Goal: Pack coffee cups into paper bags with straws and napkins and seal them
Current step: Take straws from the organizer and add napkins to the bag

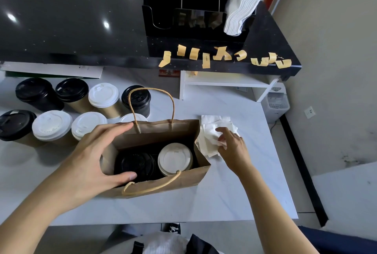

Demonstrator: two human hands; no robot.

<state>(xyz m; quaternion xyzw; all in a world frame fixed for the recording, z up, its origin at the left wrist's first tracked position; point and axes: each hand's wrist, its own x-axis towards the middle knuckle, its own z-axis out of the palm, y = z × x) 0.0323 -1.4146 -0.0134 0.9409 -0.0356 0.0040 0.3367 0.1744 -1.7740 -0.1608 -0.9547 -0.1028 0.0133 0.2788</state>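
An open brown paper bag (163, 180) stands on the white table (234, 192). Inside it sit a black-lidded cup (135, 165) and a white-lidded cup (175, 158). My left hand (95, 151) spans the bag's left end, fingers on the far rim and thumb on the near rim, holding the mouth open. My right hand (230, 145) is on a loose pile of white napkins (212, 131) just right of the bag, its fingertips pinching one. Several brown tape strips (222, 55) hang along the black counter's front edge.
Several lidded cups (77, 108), black and white tops, stand in two rows left of and behind the bag. A black organiser (163, 14) with a sleeve of white lids (242, 6) sits on the black counter (61, 29). A white shelf (224, 84) stands behind the napkins.
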